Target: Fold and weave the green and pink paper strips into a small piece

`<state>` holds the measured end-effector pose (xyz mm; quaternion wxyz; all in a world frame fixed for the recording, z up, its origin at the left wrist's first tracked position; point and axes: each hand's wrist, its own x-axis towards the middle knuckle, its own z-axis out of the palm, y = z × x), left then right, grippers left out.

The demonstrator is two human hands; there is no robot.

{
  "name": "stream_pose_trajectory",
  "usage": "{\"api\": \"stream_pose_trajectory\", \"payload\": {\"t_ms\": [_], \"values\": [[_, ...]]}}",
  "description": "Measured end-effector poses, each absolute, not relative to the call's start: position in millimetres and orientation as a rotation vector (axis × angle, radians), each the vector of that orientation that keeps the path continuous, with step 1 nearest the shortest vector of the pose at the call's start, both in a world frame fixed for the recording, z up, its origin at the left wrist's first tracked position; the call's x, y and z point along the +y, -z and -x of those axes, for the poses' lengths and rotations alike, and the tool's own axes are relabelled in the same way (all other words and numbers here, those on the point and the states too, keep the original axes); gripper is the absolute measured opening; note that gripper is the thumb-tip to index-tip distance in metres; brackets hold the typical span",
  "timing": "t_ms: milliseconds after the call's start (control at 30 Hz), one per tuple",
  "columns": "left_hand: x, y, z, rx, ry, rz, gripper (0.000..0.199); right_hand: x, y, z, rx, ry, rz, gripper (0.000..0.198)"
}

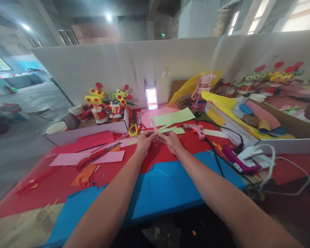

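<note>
My left hand [146,140] and my right hand [170,139] meet at the middle of the table, fingertips pinched together. A narrow pink paper strip [153,124] stands up from between them, and both hands appear closed on its lower end. Thin light green strips lie just behind my right fingers; whether that hand touches them I cannot tell. Beyond the hands is a light green paper sheet [174,117] on a pink sheet. Yellow-handled scissors [133,130] lie left of my left hand, and a pink glue gun [196,129] lies right of my right hand.
A red utility knife [91,158] rests on pink paper strips at left. Paper-cup figures [99,113] stand behind a low box wall. A purple power strip [241,160] with cables sits at right, before a box of paper [286,146]. Blue paper [170,186] covers the near edge.
</note>
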<state>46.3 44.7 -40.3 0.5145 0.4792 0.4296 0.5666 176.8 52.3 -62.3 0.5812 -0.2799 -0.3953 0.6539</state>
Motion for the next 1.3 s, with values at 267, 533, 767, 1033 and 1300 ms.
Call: {"api": "stream_pose_trajectory", "payload": {"t_ms": [267, 533, 767, 1033, 1300], "values": [[44.4, 40.2, -45.9, 1.034, -1.346, -1.171, 0.034, 48.5, 58.7, -174.9, -0.956, -1.504, 0.658, 0.037], [46.4, 42.5, -44.6, 1.033, -1.337, -1.205, 0.032, 46.8, 56.9, -173.9, -0.987, -1.445, 0.702, 0.029], [46.7, 42.9, -44.7, 1.145, -1.391, -1.240, 0.029, 47.0, 56.4, -173.9, -1.004, -1.412, 0.768, 0.026], [45.9, 40.2, -43.8, 1.037, -1.408, -1.123, 0.033, 48.5, 57.4, -173.8, -0.882, -1.494, 0.684, 0.022], [44.6, 41.4, -45.4, 0.977, -1.349, -1.106, 0.034, 48.4, 56.5, -175.9, -0.956, -1.530, 0.659, 0.036]]}}
